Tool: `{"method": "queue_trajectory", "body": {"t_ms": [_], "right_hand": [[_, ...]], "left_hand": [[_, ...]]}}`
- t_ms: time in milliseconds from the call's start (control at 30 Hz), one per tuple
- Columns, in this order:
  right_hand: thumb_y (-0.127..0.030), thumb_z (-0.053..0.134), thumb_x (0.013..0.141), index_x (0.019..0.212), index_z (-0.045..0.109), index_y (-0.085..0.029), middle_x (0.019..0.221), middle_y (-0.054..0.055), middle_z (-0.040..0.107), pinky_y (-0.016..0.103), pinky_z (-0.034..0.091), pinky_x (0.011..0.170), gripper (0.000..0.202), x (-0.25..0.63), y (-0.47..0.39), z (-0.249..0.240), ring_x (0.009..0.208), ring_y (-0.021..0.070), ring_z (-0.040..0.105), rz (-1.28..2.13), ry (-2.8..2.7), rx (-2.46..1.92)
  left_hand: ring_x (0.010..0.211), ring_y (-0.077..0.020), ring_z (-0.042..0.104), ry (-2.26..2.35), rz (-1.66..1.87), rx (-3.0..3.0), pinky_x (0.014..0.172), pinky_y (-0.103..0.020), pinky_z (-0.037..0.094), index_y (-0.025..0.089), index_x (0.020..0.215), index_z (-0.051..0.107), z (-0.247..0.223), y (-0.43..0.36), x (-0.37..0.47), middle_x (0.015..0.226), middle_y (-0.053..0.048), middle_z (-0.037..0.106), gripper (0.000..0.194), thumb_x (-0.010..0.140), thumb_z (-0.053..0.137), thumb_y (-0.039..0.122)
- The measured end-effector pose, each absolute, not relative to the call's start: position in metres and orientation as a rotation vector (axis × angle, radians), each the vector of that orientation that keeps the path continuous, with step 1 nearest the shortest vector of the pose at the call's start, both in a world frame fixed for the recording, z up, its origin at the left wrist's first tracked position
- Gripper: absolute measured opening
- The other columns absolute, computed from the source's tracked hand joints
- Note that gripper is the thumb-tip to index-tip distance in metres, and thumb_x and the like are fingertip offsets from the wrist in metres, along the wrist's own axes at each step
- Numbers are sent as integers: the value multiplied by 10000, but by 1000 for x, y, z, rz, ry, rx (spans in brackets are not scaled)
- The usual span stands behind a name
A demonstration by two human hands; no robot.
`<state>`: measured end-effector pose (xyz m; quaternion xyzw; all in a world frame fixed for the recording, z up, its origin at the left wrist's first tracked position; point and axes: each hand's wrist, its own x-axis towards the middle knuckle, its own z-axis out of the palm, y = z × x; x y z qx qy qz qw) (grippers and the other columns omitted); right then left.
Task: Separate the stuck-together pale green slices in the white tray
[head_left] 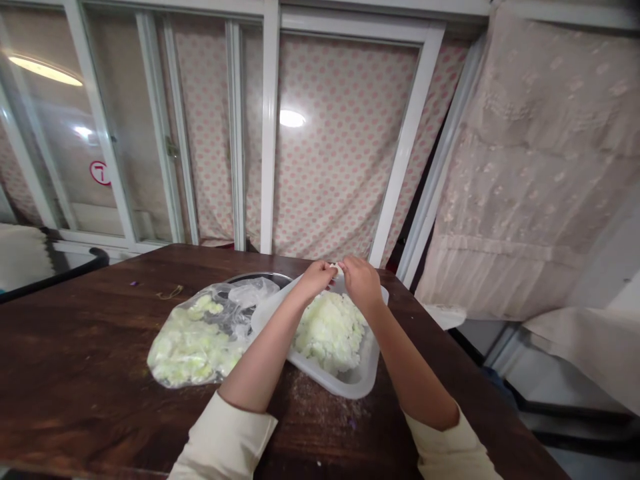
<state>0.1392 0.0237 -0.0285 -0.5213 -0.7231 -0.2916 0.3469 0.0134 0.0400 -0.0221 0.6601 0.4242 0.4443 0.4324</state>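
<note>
Over the far end of a white plastic tub (358, 387), my left hand (318, 279) and my right hand (361, 277) meet, fingertips closed. A small whitish piece (336, 268) is pinched between them; its kind is too small to make out. Heaped in the tub are pale yellow-green, flake-like pieces (330, 327). To the left lies a clear plastic bag (240, 293) with similar flat, roundish pieces (193, 347) in it. My left forearm passes in front of part of the tub and the bag's right side.
Behind the bag shows the rim of a round metal tray (265, 275). The dark wooden table (90, 347) carries a rubber band-like loop (171, 292) and a tiny purple scrap (134, 283). Sliding windows with a dotted curtain (345, 147) stand beyond the table's far edge.
</note>
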Motion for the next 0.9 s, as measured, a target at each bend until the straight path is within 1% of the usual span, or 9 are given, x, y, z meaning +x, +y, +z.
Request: {"method": "queue_trajectory", "body": {"t_ms": [100, 233, 400, 500, 600, 667, 733, 833, 900], "right_hand": [[-300, 294, 897, 773, 547, -176, 751, 57, 602, 271, 286, 626, 309, 139, 25, -30, 732, 172, 499, -809, -1871, -1411], [-320, 286, 901, 776, 554, -189, 754, 43, 606, 260, 278, 594, 323, 141, 29, -34, 724, 159, 510, -694, -1807, -1518], [-330, 295, 898, 798, 563, -188, 775, 58, 615, 268, 282, 606, 319, 138, 30, -36, 745, 171, 519, -721, -1770, -1604], [-327, 308, 893, 828, 576, -181, 786, 85, 621, 275, 288, 616, 312, 139, 32, -39, 770, 186, 523, -762, -1793, -1638], [-301, 340, 881, 818, 589, -181, 779, 93, 625, 273, 289, 591, 283, 150, 40, -45, 740, 184, 533, -700, -1748, -1728], [-317, 375, 863, 787, 589, -182, 758, 84, 621, 267, 291, 567, 264, 162, 48, -51, 698, 177, 532, -566, -1691, -1768], [-355, 411, 839, 769, 575, -185, 740, 63, 609, 258, 310, 564, 246, 171, 54, -58, 680, 167, 526, -363, -1709, -1669], [-399, 354, 848, 804, 544, -182, 767, 43, 591, 255, 364, 637, 292, 170, 60, -64, 723, 150, 524, -30, -1777, -1277], [-431, 297, 856, 797, 521, -182, 749, 33, 570, 253, 384, 643, 339, 161, 61, -64, 716, 141, 520, 218, -1767, -1039]], "left_hand": [[489, -99, 492, 1150, 1137, 1716, 475, -221, 372, 170, 639, 411, -29, 50, 13, 546, 5, 511, 162, 718, 488, 289], [491, -89, 487, 1062, 1150, 1728, 485, -217, 388, 167, 651, 414, -31, 51, 13, 561, 7, 507, 200, 734, 499, 328], [506, -90, 484, 1002, 1152, 1752, 499, -217, 387, 165, 654, 413, -33, 50, 17, 554, 17, 489, 197, 743, 489, 323], [516, -99, 481, 1072, 1172, 1858, 522, -228, 375, 170, 635, 409, -36, 52, 17, 542, 20, 496, 182, 731, 489, 302], [530, -104, 475, 1183, 1206, 1945, 552, -234, 363, 172, 609, 403, -35, 50, 15, 535, 23, 493, 159, 712, 489, 258], [533, -106, 470, 1218, 1206, 1952, 553, -234, 356, 174, 609, 406, -33, 48, 14, 535, 24, 491, 157, 715, 482, 261], [527, -104, 463, 1197, 1193, 1951, 541, -230, 349, 174, 620, 412, -32, 48, 13, 535, 26, 488, 162, 722, 479, 281], [513, -94, 451, 1115, 1184, 1912, 523, -220, 345, 172, 623, 409, -33, 49, 14, 533, 32, 475, 165, 725, 480, 281], [520, -91, 456, 1077, 1214, 1855, 522, -217, 352, 167, 633, 420, -33, 51, 15, 553, 29, 481, 149, 725, 478, 268]]}}
